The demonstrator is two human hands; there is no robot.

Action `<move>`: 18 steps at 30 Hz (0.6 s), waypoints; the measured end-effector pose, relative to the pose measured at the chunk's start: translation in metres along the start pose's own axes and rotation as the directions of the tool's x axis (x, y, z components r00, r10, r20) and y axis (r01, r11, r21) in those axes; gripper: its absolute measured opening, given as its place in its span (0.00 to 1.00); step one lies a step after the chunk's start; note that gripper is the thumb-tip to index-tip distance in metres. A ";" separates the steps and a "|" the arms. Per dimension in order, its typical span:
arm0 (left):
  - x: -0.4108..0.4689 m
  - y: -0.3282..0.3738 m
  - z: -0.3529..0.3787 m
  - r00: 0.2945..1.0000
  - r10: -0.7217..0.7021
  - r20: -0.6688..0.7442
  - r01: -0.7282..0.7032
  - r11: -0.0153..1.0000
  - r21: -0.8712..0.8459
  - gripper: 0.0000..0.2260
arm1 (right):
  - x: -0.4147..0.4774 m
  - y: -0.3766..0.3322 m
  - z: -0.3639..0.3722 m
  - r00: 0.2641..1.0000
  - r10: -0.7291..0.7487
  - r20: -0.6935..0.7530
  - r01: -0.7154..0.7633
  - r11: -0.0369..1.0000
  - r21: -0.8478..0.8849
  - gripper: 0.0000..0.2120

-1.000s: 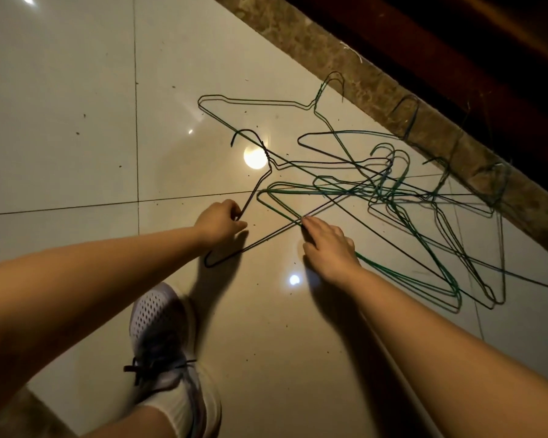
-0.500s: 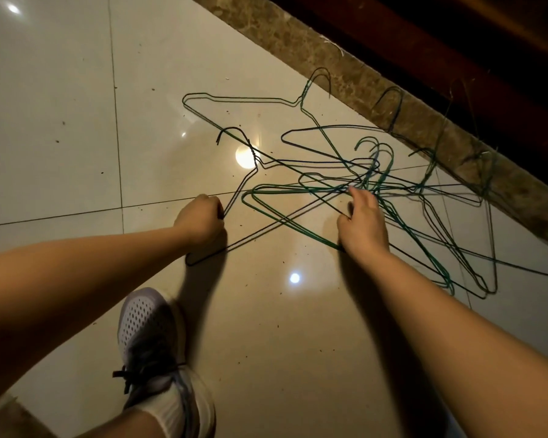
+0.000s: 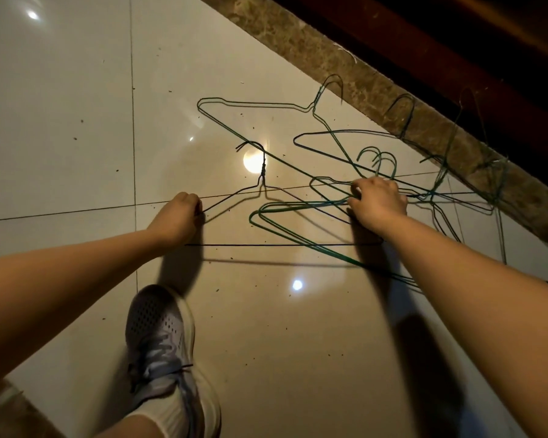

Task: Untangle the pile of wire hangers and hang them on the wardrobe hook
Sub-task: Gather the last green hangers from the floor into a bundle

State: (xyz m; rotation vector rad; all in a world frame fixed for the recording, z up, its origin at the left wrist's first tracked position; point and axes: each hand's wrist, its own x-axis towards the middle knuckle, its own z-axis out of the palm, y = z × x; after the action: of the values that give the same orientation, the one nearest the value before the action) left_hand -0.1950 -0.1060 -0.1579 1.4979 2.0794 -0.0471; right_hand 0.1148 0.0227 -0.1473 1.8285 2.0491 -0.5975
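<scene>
A tangle of green wire hangers lies on the glossy tiled floor, its far hooks reaching the stone strip. One dark wire hanger is raised off the tiles, hook pointing away from me, its bottom bar level and casting a shadow. My left hand grips that dark hanger at its left shoulder corner. My right hand is in the pile, fingers curled round green wires just below two small green hooks. The dark hanger's right end is hidden under my right wrist. No wardrobe hook is in view.
A brown stone strip runs diagonally along the far right, with dark wood beyond it. My foot in a grey-white trainer stands on the tiles below my left arm. Ceiling lights reflect off the floor.
The dark hanger in my left hand has swung from slanted to level and lifted away from the pile. My right hand moved further right into the tangle and closed on green wires.
</scene>
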 end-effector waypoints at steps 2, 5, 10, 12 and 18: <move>-0.001 -0.004 -0.001 1.000 0.019 -0.016 -0.019 1.000 -0.011 0.07 | -0.004 -0.004 0.002 0.998 -0.020 -0.055 0.021 1.000 0.020 0.16; 0.004 -0.005 -0.004 0.998 0.052 -0.020 -0.052 0.999 -0.004 0.10 | -0.012 -0.013 0.007 0.991 -0.070 -0.117 0.080 0.994 0.081 0.16; 0.019 0.009 -0.009 0.994 0.108 0.001 -0.108 0.994 0.024 0.13 | -0.031 -0.018 0.020 0.990 -0.121 0.077 0.084 0.926 0.368 0.14; 0.028 0.014 -0.011 0.992 0.122 0.017 -0.122 0.992 0.040 0.13 | -0.039 -0.020 0.022 0.994 -0.074 0.077 0.024 0.855 0.518 0.11; 0.068 0.041 -0.024 0.961 0.274 -0.027 -0.274 0.962 0.002 0.15 | -0.054 -0.018 0.019 0.992 0.092 -0.084 -0.048 0.906 0.420 0.11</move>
State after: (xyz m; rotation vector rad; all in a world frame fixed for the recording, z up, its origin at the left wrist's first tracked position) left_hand -0.1835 -0.0242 -0.1574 1.7801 1.8723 0.0817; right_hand 0.1026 -0.0347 -0.1350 2.1981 2.0229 -1.0065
